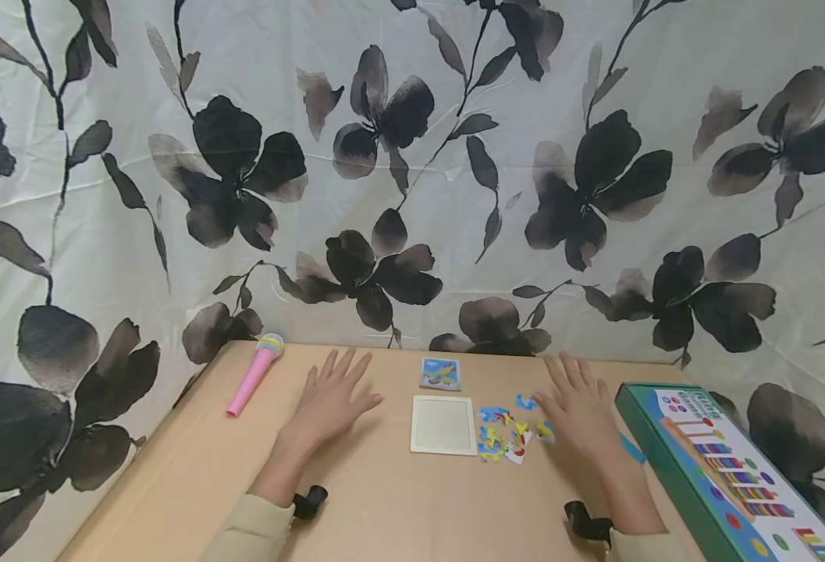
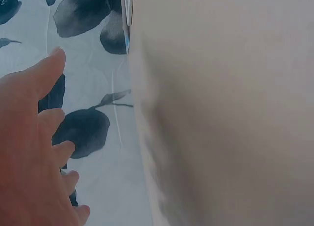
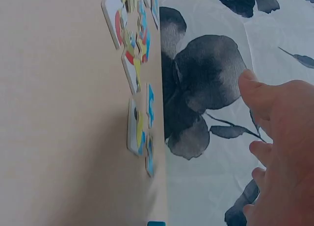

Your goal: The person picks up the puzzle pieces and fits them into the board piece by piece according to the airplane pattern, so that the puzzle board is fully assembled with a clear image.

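My left hand (image 1: 331, 400) is spread over the table's left half, fingers straight, holding nothing. The left wrist view shows the same hand (image 2: 29, 138) apart from the tabletop, with its shadow on the wood. My right hand (image 1: 581, 407) also has straight fingers and holds nothing. It is just right of a loose cluster of jigsaw puzzle pieces (image 1: 494, 439), blue, yellow, red and white. In the right wrist view several pieces (image 3: 133, 128) lie flat, apart from the hand. Between the hands are a cream square puzzle tray (image 1: 443, 425) and a small picture tile (image 1: 440, 374) showing a yellow-green shape on blue.
A pink toy microphone (image 1: 254, 376) lies at the back left. On the right edge rests a large green box (image 1: 728, 468) with colourful prints. Something blue (image 1: 632, 448) is partly hidden by my right wrist. Behind the table hangs a floral cloth (image 1: 454, 195).
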`<state>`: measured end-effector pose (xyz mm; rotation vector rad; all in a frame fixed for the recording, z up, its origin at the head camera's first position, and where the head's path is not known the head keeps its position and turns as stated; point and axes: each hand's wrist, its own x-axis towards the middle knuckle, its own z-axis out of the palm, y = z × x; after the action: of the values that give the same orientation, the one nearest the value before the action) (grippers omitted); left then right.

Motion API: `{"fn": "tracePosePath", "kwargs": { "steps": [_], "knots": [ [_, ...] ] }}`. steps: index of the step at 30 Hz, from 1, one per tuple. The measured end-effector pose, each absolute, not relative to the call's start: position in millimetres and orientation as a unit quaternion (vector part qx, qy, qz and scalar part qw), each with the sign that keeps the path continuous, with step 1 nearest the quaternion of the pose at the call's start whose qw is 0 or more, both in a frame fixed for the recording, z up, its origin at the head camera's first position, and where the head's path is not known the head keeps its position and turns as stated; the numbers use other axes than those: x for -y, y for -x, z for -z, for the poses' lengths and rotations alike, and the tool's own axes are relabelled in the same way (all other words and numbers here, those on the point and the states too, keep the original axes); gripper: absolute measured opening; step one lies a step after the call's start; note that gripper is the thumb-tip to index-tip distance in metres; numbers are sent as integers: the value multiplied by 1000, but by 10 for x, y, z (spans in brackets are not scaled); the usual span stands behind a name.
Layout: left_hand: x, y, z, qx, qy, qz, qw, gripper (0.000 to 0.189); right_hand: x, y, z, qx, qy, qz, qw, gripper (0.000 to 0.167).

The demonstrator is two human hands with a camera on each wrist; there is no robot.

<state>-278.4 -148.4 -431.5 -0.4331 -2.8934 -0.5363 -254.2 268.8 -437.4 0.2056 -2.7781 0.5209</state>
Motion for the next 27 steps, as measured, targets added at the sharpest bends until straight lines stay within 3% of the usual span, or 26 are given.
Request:
{"fn": "tracePosePath", "kwargs": {
  "steps": [17,27],
  "knots": [
    [1216,2726,4410,963,199,170,60,75,-2433,2603,4438,966,-104,-209,114,71],
    [946,2630,4444,958,236,163,-2,82,-2184,2644,4506,965,-117,-213,103,68]
  ]
}}
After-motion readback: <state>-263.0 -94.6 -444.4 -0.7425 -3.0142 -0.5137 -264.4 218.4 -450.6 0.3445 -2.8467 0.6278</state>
